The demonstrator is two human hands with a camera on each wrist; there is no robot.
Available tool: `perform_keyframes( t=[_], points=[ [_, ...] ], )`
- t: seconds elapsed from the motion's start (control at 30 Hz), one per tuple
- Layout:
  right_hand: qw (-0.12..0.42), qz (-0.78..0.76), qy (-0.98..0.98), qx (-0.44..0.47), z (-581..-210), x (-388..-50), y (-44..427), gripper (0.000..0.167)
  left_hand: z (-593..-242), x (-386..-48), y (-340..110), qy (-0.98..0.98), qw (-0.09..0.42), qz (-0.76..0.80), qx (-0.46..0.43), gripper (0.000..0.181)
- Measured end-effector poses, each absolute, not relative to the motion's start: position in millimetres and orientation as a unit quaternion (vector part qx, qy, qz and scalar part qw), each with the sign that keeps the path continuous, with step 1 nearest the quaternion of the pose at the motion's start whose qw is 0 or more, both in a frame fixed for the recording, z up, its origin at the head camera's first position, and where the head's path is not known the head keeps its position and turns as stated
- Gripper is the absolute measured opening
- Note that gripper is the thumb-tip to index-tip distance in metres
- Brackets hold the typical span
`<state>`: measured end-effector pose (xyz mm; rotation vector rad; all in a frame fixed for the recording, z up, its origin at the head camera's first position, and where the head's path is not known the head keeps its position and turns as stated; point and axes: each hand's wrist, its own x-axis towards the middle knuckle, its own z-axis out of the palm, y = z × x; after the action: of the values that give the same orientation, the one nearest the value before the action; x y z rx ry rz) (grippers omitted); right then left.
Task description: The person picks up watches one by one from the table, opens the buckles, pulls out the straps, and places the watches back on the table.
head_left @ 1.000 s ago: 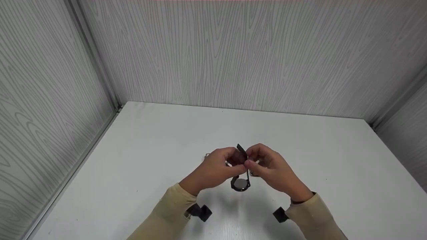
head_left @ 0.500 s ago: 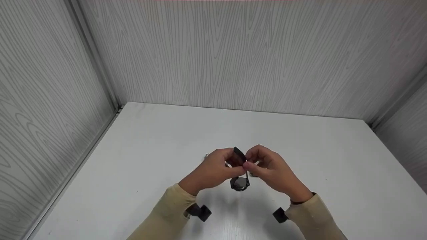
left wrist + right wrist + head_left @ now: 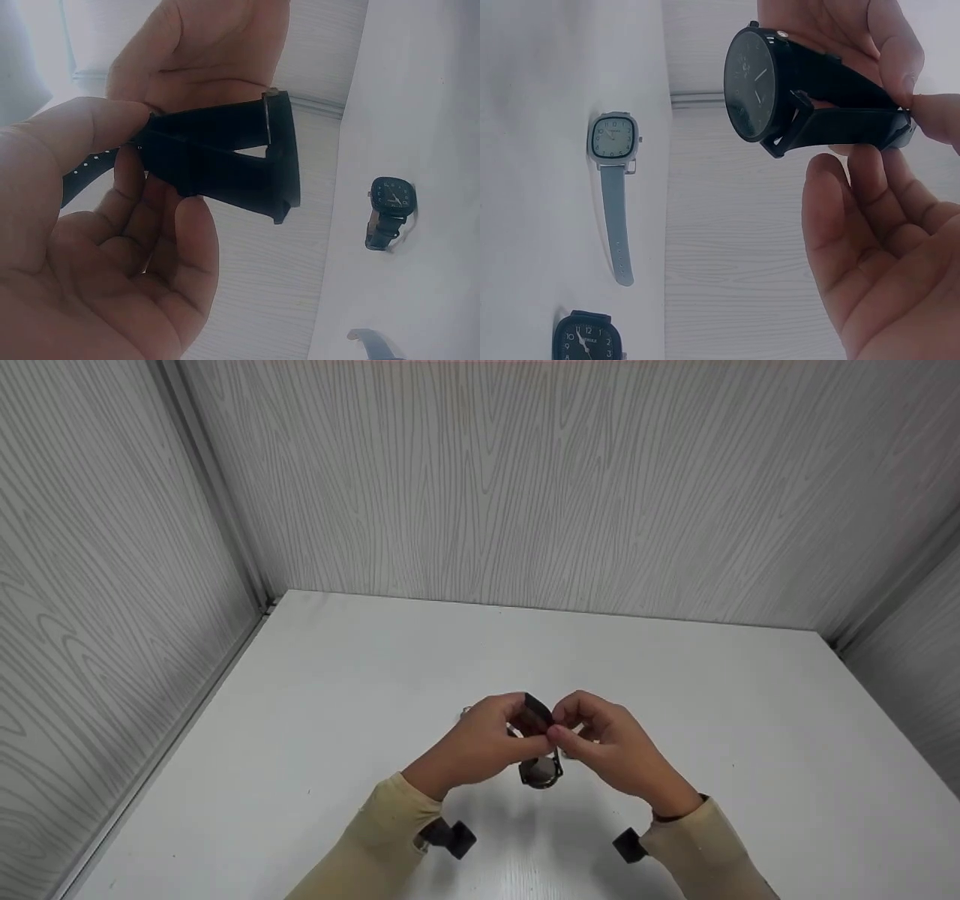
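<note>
A black wristwatch [image 3: 540, 772] with a round dial hangs between my two hands, dial end toward me in the head view. My left hand [image 3: 484, 739] pinches its strap, whose loose end sticks up by the fingers. My right hand [image 3: 611, 746] pinches the strap from the other side, thumb and fingertips meeting the left hand's. In the right wrist view the round dial [image 3: 750, 86] faces left, and the two strap [image 3: 847, 127] halves come together at the fingertips. The left wrist view has the strap forming a loop, with a holed end [image 3: 86, 169] protruding. Fingers partly hide the buckle area.
On the white table [image 3: 375, 660] lie other watches, mostly hidden behind the hands in the head view. One is square with a grey strap [image 3: 615, 217]; another is a black square watch [image 3: 589, 341]. Wood-grained panels [image 3: 480, 480] rise around the table.
The strap's loose end has tipped left and sunk a little toward the left hand. The right fingertips have lowered slightly. Both hands keep their hold on the watch.
</note>
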<state>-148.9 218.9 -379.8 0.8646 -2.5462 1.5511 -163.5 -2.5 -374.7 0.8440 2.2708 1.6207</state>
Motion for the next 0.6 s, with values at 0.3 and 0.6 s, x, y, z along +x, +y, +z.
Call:
perform_keyframes(
  t=[0.3,0.6],
  points=[
    [0.066,0.485,-0.811,0.322,-380.8,-147.8,218.3,0.004,-374.1,-162.2,-1.9,0.765,0.124,0.554,0.304,0.012],
    [0.045,0.511,-0.786,0.343,-383.1,-148.6,219.1,0.003,-375.1,-161.8,-2.7,0.753,0.126,0.565,0.314,0.014]
  ],
)
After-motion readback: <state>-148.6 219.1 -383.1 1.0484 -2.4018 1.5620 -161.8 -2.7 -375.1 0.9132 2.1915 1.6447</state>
